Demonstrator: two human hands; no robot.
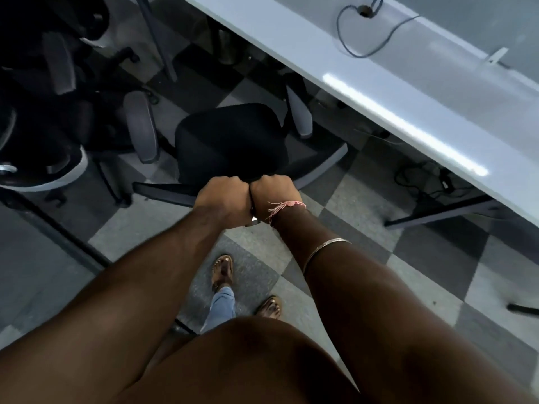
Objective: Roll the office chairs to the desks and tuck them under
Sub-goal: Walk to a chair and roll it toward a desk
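We are gripping the chair [230, 141] by the top edge of its backrest, both fists side by side and touching at the knuckles. Our left hand [224, 196] is curling over the rim, and our right hand [275, 192], the one wearing the pink thread at the wrist, is doing the same just beside it. All the fingers are wrapping down over the far side of the rim, so we cannot see their tips.

The chair is sitting directly ahead of our fists, its black seat stretching away from us, armrests on either side. The desk [408, 91] is running diagonally from upper left to lower right, so its near edge is lying ahead and to our right. The right armrest is already reaching the desk's edge; whether it is slipping under we cannot tell. The seat itself is lying out in the open on the checkered floor [364, 223].

We are judging that the chair is facing up the frame rather than square to the desk edge, so the coming push is calling for a swing rightward as well as forward. The right hand is the nearer to the desk, so the left will likely be driving the turn.

More chairs [58, 91] are crowding the left side, near our chair's left armrest.
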